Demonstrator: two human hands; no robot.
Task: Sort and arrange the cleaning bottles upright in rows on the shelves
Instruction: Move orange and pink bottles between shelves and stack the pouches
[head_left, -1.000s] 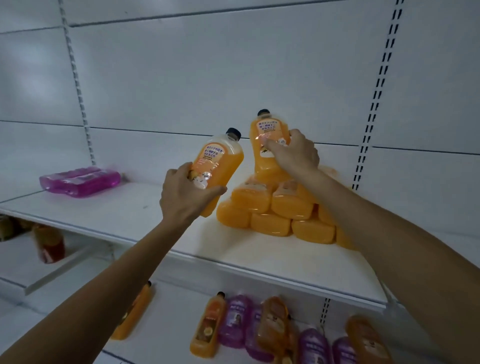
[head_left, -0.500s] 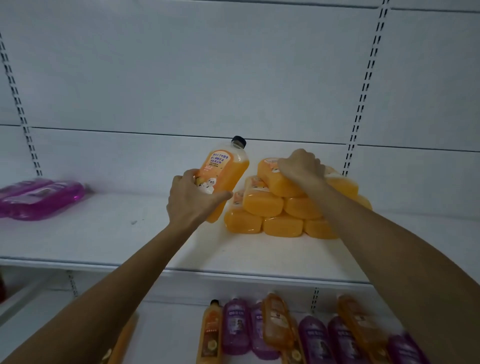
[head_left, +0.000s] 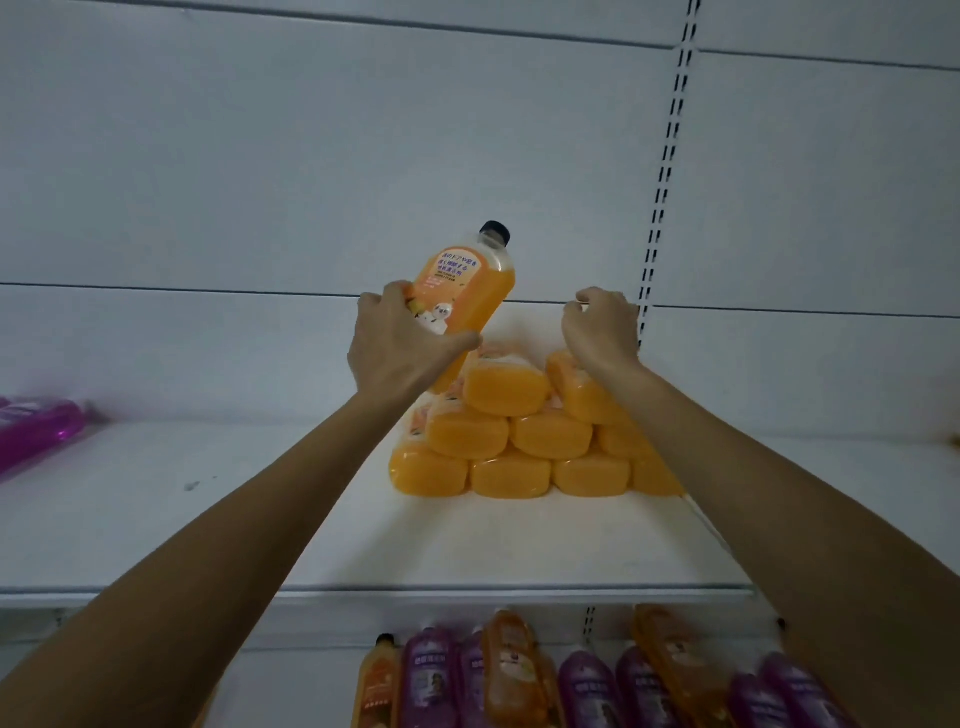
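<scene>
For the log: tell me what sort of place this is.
Probably a shop or stockroom: a white shelf on slotted uprights, stacked orange bottles, and purple bottles below.

Tilted orange bottle (head_left: 464, 291) above stacked orange bottles (head_left: 524, 447).

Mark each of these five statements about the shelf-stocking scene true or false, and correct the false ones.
1. The left hand grips an orange bottle with a black cap. True.
2. That bottle stands upright on the upper shelf. False: it is held tilted above the shelf.
3. The stack of orange bottles is made of bottles lying on their sides. True.
4. The right hand holds a purple bottle. False: its fingers are curled and hold nothing.
5. Only orange bottles show below that shelf. False: purple bottles are among them.
</scene>
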